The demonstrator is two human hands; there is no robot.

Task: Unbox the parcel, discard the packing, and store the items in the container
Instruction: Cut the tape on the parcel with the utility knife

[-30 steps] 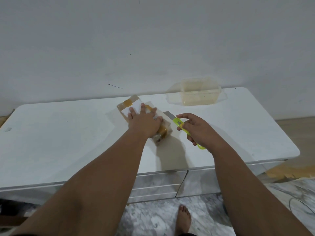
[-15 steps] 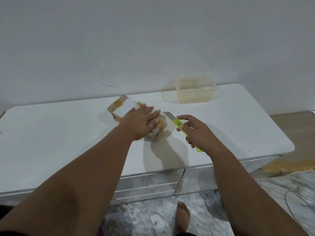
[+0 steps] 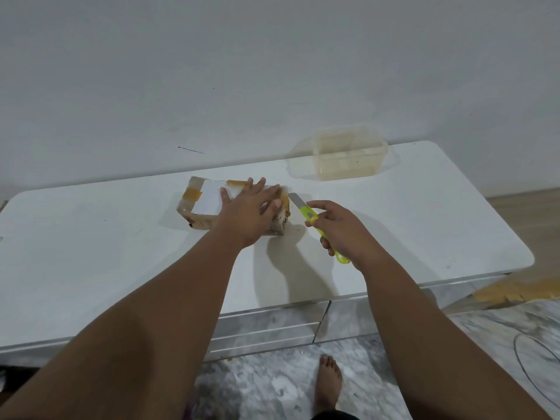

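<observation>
L fingers (image 3: 257, 189) flat on parcel (image 3: 209, 204); R fingers (image 3: 318, 207) grip cutter (image 3: 312, 219), blade at parcel edge

I see a white table (image 3: 91, 237) carrying a taped parcel (image 3: 206, 204) mid-top and a clear plastic container (image 3: 348, 159) near its far edge.

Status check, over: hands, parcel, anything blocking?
Left hand flat on taped parcel. Right hand grips yellow cutter, blade at parcel's end. Container empty behind. Nothing blocking.
</observation>
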